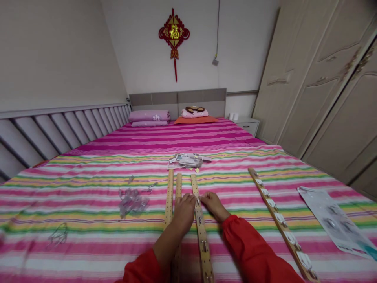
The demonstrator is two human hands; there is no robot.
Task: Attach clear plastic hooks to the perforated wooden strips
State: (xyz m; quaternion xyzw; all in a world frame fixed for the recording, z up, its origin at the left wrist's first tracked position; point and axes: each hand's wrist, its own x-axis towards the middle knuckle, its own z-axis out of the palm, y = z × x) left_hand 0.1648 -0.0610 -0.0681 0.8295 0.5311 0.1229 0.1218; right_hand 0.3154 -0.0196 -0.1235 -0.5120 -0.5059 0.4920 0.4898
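A long, narrow wooden strip [201,232] with rows of holes lies lengthwise on the bed, with several small metal fittings [204,246] along it. My left hand [185,212] rests over its left edge, fingers closed at the upper part. From the other side, my right hand [214,205] pinches at a small shiny metal fitting [198,201] on the strip. The fingertips of both hands nearly meet there, and they partly hide the piece. Two more perforated strips lie left of this one: an outer strip [169,196] and an inner strip [178,181], partly under my left arm.
Clear plastic bags [132,201] lie to the left, near some thin wire pieces [59,234]. A plastic packet [188,160] sits beyond the strips. On the right are a wooden rail with white hooks [279,218] and a flat clear package [335,220]. A bed railing [64,127] runs along the left.
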